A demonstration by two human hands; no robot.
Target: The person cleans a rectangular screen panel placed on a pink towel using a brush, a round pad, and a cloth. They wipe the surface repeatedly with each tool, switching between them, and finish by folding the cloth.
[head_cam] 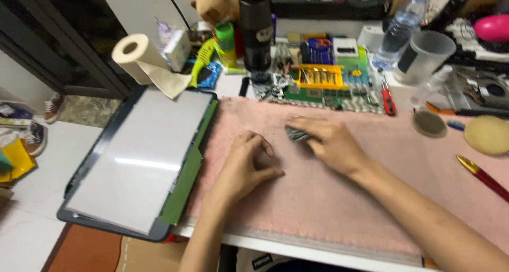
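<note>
On a pink mat point(339, 208), the left hand point(246, 166) rests loosely curled, empty; just beyond, the right hand point(328, 142) pinches a small dark part point(296, 134), its long axis pointing left. Farther back on the mat's edge: a yellow rectangular bit case point(319, 76).

A dark-framed panel point(140, 161) with a white face lies at nine o'clock on the counter point(297, 250), a green strip point(191, 168) along its right edge. A toilet paper roll point(135, 55) stands at eleven o'clock, near a black tumbler point(256, 31) at twelve. A yellow screwdriver bit case point(319, 77) sits at one o'clock beside a clear water bottle point(398, 31) and a translucent measuring cup point(427, 57). A red pen point(485, 177) lies at three o'clock below a round tan disc point(488, 135).
</note>
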